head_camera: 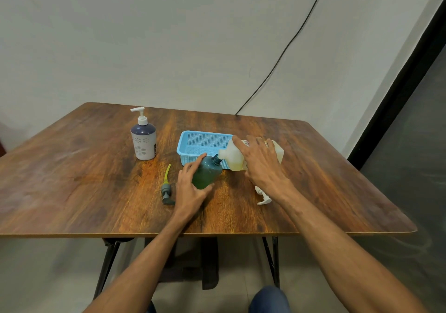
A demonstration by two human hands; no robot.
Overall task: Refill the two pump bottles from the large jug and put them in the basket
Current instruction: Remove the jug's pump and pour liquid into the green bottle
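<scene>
My left hand point(190, 189) grips a dark green bottle point(208, 171) with its pump off, tilted with the open neck toward the right. My right hand point(260, 160) holds the large whitish jug point(233, 157) tipped on its side, its spout right at the green bottle's neck. The green bottle's grey pump with a yellow tube point(167, 189) lies on the table to the left of my left hand. A white pump head point(263, 196) lies under my right wrist. A second pump bottle point(143, 139), white with a purple top and flower print, stands upright at the back left. The blue basket point(193, 141) sits behind the green bottle.
The wooden table point(84, 180) has its front edge close to me and a rounded right corner. A black cable point(284, 52) runs down the wall to the table's back edge. A dark panel stands at the right. My knee shows below.
</scene>
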